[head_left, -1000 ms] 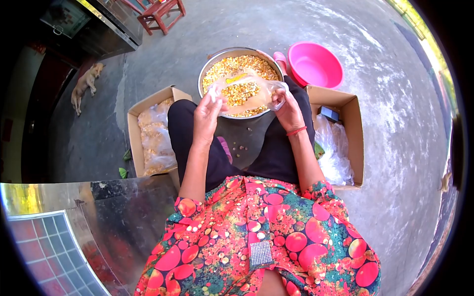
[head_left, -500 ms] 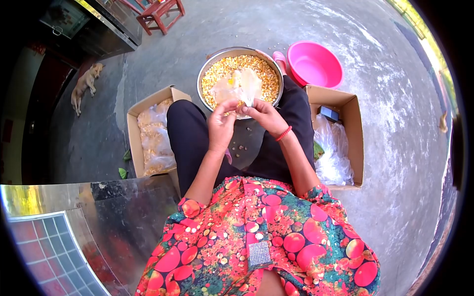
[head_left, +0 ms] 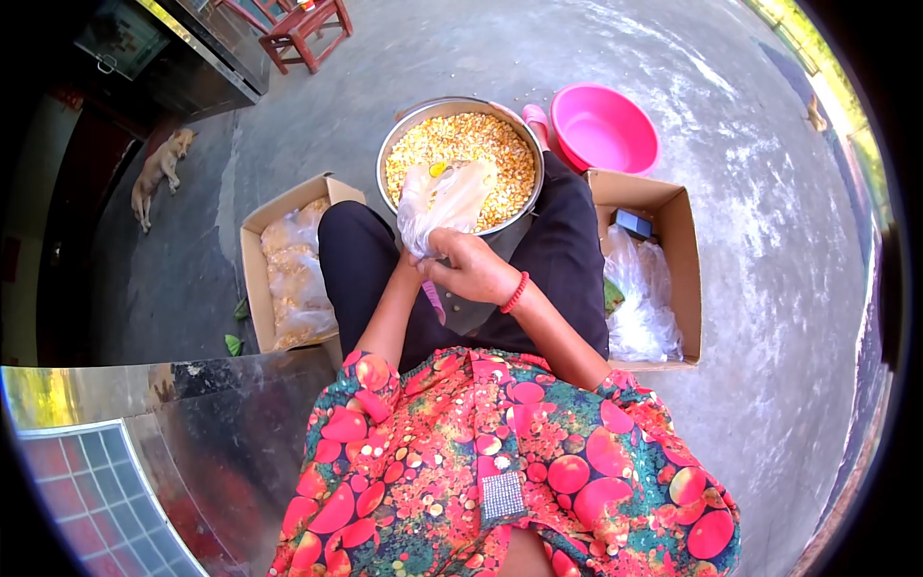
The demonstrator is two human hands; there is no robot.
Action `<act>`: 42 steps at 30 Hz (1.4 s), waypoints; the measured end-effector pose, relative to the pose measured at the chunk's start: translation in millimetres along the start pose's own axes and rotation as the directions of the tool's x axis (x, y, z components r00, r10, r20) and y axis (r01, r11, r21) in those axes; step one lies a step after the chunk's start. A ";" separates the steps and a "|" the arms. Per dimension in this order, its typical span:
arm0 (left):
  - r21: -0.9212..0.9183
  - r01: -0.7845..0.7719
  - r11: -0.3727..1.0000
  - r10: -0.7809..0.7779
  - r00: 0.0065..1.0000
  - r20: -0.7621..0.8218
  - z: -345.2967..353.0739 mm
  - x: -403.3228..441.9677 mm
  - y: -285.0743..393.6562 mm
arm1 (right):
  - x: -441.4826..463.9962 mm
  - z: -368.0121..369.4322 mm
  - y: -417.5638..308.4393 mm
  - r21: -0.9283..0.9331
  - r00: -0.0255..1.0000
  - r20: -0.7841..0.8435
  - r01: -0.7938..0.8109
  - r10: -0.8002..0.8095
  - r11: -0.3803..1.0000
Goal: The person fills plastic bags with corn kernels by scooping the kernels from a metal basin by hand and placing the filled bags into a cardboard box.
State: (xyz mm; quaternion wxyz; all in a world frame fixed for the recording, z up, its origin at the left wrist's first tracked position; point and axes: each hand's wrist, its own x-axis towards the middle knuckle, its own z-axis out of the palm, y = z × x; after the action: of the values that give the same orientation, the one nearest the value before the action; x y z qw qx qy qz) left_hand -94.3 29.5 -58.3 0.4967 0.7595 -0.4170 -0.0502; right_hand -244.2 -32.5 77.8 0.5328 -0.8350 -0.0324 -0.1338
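Observation:
A clear plastic bag [head_left: 454, 197] hangs over the steel basin of corn, with a small yellow mark near its far end. My left hand [head_left: 414, 213] is inside the bag, seen only vaguely through the film, so its finger shape cannot be made out. My right hand [head_left: 473, 267], with a red bracelet on the wrist, is closed on the bag's opening at my left wrist. Loose yellow and white corn kernels [head_left: 490, 144] fill the round steel basin [head_left: 386, 183] between my legs.
At left stands a cardboard box [head_left: 252, 279] with corn-filled bags; at right, another cardboard box [head_left: 685, 260] holds clear plastic bags and a dark blue object [head_left: 633, 224]. A pink tub [head_left: 615, 130] is beyond it. A dog [head_left: 159, 178] lies left, near a red wooden chair [head_left: 306, 38].
My left hand has gone into the bag, which now covers it to the wrist. My right hand has moved left and nearer to me, drawing the bag's opening along.

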 end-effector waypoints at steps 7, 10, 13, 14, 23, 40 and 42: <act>0.072 -0.029 0.997 0.026 0.999 0.038 -2.1 49.4 -8.1 | 4.9 -35.0 12.7 -0.215 0.971 -0.127 0.171 -0.201 0.962; 0.083 0.105 0.991 -0.101 0.994 -0.052 -5.9 63.4 1.4 | 1.1 -51.8 20.2 -0.144 0.944 -0.327 -0.093 0.041 0.985; 0.003 0.078 0.997 -0.075 0.963 -0.257 -16.3 76.1 23.8 | -2.4 -68.4 47.0 -0.037 0.911 -0.393 -0.154 0.127 0.987; -0.128 0.095 0.987 -0.126 0.958 -0.259 -19.5 82.3 29.2 | -3.8 -71.5 58.2 -0.025 0.897 -0.413 -0.183 0.156 0.983; -0.449 0.115 0.886 -0.245 0.939 -0.243 -32.8 68.3 95.6 | -11.7 -63.7 101.3 -0.098 0.857 -0.483 -0.256 0.179 0.962; 0.001 -0.038 0.999 0.038 0.998 -0.051 8.7 -2.3 59.7 | -16.1 -25.9 134.4 0.120 0.870 -0.235 -0.418 0.434 0.901; 0.115 -0.024 0.993 0.033 0.996 -0.078 4.5 -7.9 59.8 | -14.5 -32.9 116.4 0.109 0.869 -0.212 -0.434 0.448 0.894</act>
State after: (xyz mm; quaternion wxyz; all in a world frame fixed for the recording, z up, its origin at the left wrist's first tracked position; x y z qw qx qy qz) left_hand -136.5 22.1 -15.7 0.4692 0.7822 -0.4098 0.0110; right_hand -241.5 -110.9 -15.5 0.5733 -0.7830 0.2176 -0.1042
